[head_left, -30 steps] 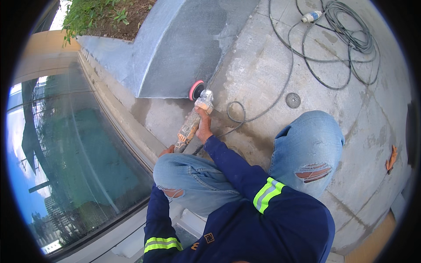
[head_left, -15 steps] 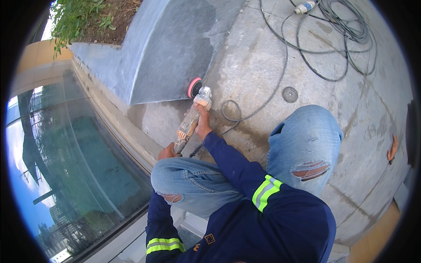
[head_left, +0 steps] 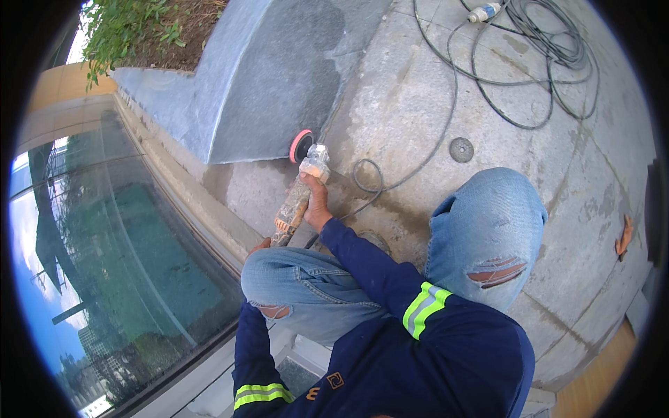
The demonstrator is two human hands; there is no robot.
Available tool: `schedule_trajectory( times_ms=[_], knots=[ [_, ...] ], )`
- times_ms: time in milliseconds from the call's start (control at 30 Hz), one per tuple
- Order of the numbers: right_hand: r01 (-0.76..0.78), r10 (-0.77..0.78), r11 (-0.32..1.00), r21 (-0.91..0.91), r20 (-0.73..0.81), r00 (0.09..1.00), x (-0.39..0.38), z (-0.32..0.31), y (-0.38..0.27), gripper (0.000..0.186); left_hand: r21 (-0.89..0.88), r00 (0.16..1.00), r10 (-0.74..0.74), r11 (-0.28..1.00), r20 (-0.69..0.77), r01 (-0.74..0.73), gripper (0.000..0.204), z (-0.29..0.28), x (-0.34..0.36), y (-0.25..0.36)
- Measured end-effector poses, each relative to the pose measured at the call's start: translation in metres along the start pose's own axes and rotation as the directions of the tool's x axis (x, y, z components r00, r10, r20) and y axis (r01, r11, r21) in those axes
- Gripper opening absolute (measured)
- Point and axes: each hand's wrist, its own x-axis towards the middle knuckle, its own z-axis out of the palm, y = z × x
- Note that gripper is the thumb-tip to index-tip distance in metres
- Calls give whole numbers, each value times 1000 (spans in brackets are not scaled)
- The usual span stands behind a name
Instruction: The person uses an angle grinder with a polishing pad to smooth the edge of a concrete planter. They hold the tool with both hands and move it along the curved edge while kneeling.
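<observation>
My right hand (head_left: 318,200) is wrapped round the front body of a dusty, worn angle grinder (head_left: 293,209). At the grinder's rear end, my left hand (head_left: 259,246) grips it, mostly hidden behind my bent left knee. The grinder carries a round black backing pad with a pink-red rim (head_left: 301,145). That pad is tilted up on edge against the bottom corner of a grey slab-faced wall (head_left: 279,83). Darker, wet-looking patches mark the wall's face.
A dark power cord (head_left: 435,150) loops across the concrete floor (head_left: 390,90) to a coiled cable (head_left: 557,49) and a blue-and-white connector (head_left: 483,12). A round grey disc (head_left: 461,150) and a dry leaf (head_left: 624,237) lie right. Reflective glass (head_left: 139,258) runs along the left; plants (head_left: 125,31) grow above.
Both hands and the grinder have shifted slightly left. The pad has moved left and down to the wall's bottom edge. Less of my left hand shows beside the knee.
</observation>
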Motion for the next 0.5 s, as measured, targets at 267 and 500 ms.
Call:
schedule_trajectory(
  times_ms=[267,500],
  knots=[
    [22,-22,1000,4,13,1000,22,10,-47,49,879,959,-200,468,201,-86,49,48,67,61],
    [-19,20,999,32,-36,999,25,-17,-28,49,857,951,-184,499,248,-127,50,44,55,59]
  ],
)
